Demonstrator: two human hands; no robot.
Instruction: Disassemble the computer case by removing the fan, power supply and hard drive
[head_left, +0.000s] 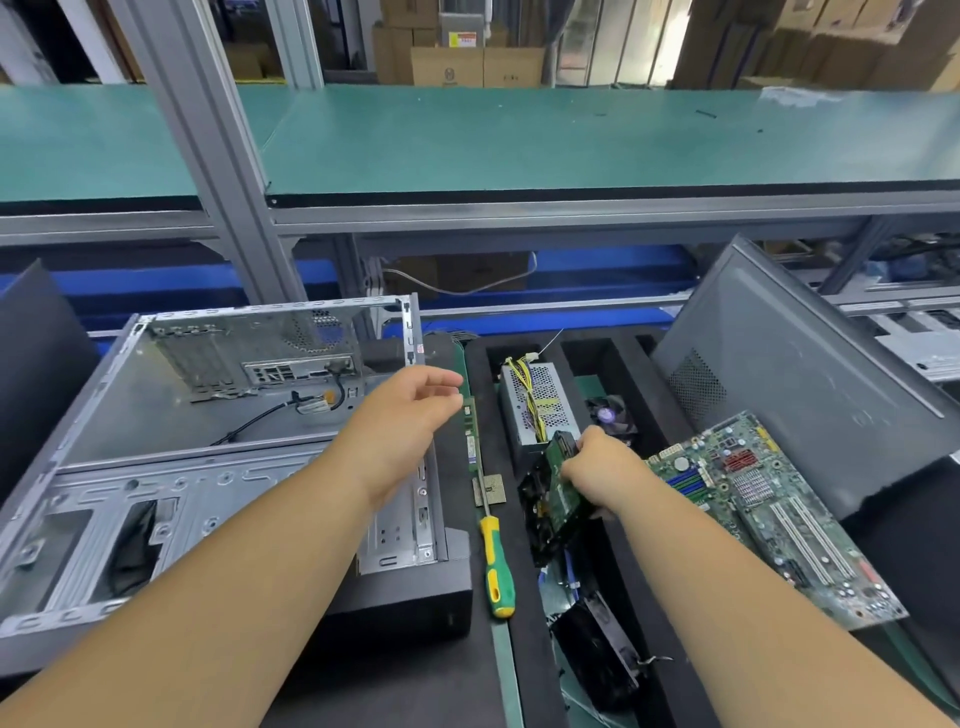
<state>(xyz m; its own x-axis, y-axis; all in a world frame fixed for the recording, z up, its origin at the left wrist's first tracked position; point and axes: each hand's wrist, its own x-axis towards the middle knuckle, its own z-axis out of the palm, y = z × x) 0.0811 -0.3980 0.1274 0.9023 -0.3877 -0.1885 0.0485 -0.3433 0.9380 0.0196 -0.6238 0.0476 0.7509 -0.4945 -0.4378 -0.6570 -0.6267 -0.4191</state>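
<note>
one opened computer case (208, 441) lay at left, holding only loose cables. one black foam tray (524, 649) at right held one power supply (535, 405), one fan (613, 415) and one hard drive (558, 488), which the right hand (602, 467) gripped. the left hand (405, 415) hovered, fingers relaxed. one screwdriver (496, 566) lay between case and tray.

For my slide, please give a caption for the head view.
Right hand lowers a hard drive into the foam tray beside the emptied computer case.
</note>
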